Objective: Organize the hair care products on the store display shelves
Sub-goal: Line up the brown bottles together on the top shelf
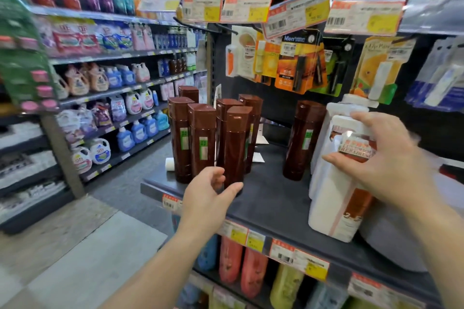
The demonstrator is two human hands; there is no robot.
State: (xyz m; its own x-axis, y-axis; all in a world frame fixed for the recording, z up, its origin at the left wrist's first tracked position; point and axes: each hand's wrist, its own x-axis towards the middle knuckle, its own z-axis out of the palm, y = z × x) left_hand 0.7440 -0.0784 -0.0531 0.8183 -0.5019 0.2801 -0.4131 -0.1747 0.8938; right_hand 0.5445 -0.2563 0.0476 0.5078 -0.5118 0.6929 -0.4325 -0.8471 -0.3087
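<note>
Gripped near its top by the right hand is a tall white plastic refill pack with a reddish-brown label; the thumb is laid across its front and the fingers are curled over its upper edge. More white packs of the same kind are stood just behind it. All of them rest on the dark matte shelf board.

Left of that grip, the left hand is held with thumb and fingers spread apart around the base of the nearest glossy brown bottle with a faceted flip cap; whether the bottle is actually touched cannot be told. Five more brown bottles of the same slim, smooth shape, each with a small green-and-white sticker, are clustered upright just behind and to the left of it. A single brown bottle is stood apart, between the cluster and the white pack, close beside the pack.

Above the grip, carded lip-care packets are hung on hooks under yellow-and-red price tags.
</note>
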